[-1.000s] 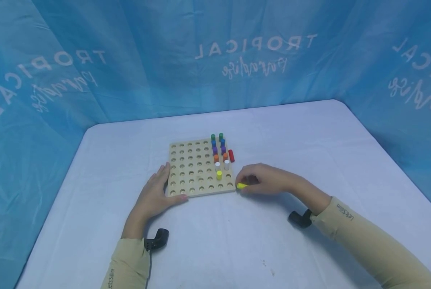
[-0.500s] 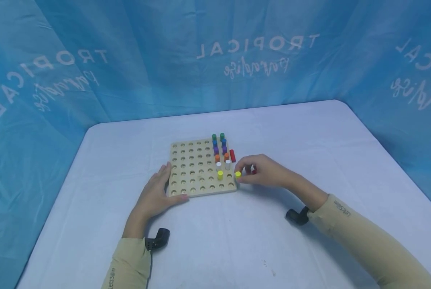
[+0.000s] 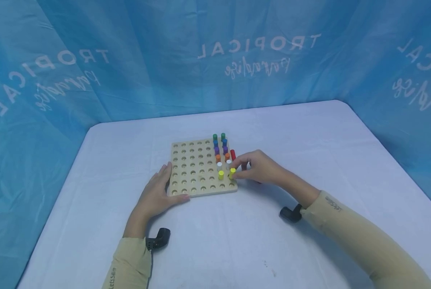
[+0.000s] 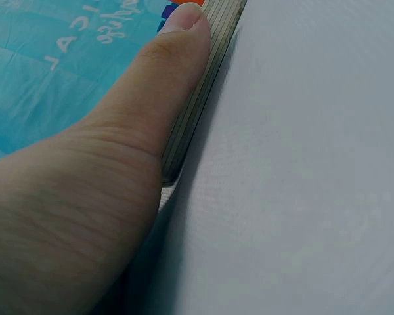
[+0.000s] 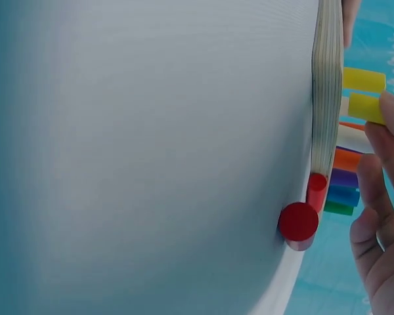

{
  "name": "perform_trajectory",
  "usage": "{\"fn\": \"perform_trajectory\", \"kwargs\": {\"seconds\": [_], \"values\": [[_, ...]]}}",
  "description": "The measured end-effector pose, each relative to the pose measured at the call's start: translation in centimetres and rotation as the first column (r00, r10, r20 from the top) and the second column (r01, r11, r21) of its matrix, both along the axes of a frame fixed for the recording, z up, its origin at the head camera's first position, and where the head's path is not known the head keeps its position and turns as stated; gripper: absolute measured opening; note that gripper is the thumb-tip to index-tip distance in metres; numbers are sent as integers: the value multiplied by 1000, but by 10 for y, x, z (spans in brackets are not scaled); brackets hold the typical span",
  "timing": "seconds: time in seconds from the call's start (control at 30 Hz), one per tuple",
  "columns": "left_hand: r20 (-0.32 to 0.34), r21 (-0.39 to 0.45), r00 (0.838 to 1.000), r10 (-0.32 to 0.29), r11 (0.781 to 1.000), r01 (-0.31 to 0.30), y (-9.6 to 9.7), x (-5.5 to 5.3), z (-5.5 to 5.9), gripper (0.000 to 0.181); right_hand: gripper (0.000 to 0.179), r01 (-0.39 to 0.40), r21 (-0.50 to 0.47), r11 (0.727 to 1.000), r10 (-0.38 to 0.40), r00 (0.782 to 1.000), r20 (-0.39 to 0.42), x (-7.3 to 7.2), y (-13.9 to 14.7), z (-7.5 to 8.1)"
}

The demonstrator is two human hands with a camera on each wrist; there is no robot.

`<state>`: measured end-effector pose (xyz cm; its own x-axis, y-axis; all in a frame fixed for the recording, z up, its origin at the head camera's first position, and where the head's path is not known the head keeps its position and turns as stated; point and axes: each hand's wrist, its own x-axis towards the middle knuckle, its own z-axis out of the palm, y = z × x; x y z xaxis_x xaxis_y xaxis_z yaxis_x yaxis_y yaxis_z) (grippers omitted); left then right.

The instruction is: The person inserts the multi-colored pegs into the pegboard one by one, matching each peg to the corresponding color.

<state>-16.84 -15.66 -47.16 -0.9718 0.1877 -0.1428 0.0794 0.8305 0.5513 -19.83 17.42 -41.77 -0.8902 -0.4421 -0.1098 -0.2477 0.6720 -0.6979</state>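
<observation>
A square wooden pegboard lies on the table with rows of round holes. My left hand rests against its near left corner, fingers along the left edge and the straight thumb along the front edge. My right hand pinches a yellow peg between thumb and finger, upright over the board's right column. Whether its lower end is in the hole, I cannot tell. Left of it stands another yellow peg. Behind them, paired white, orange, purple, blue and green pegs stand in two columns.
A red peg lies on the table against the board's right edge. Another red peg shows beside it in the right wrist view, hidden by my hand from above. A blue curtain hangs behind the white-covered table.
My right hand has moved left and away from me, bringing the yellow peg from beside the board to over its right column, tilting it upright. My left hand stays put.
</observation>
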Motion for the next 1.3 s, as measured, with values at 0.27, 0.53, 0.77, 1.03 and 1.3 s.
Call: {"fn": "perform_trajectory", "kwargs": {"seconds": [0.27, 0.53, 0.77, 1.03, 1.3], "values": [[-6, -4, 1000, -9, 1000, 8, 0, 0, 0, 133, 21, 20, 28, 999, -20, 1000, 6, -2, -5, 0], [-6, 2, 1000, -6, 1000, 6, 0, -1, 1, 134, 20, 18, 33, 999, -17, 1000, -16, -4, -6, -1], [-6, 3, 1000, -5, 1000, 5, 0, -1, 0, 134, 19, 2, 50, 999, -1, 1000, -14, -5, -8, -5], [1, 5, 1000, 3, 1000, -3, 0, 0, -2, 135, 21, -21, 81, 996, 21, 1000, -6, -5, -8, -7], [3, 1, 1000, 3, 1000, -3, -1, 0, -2, 134, 28, -27, 63, 998, 29, 999, -31, -4, -6, -5]]}}
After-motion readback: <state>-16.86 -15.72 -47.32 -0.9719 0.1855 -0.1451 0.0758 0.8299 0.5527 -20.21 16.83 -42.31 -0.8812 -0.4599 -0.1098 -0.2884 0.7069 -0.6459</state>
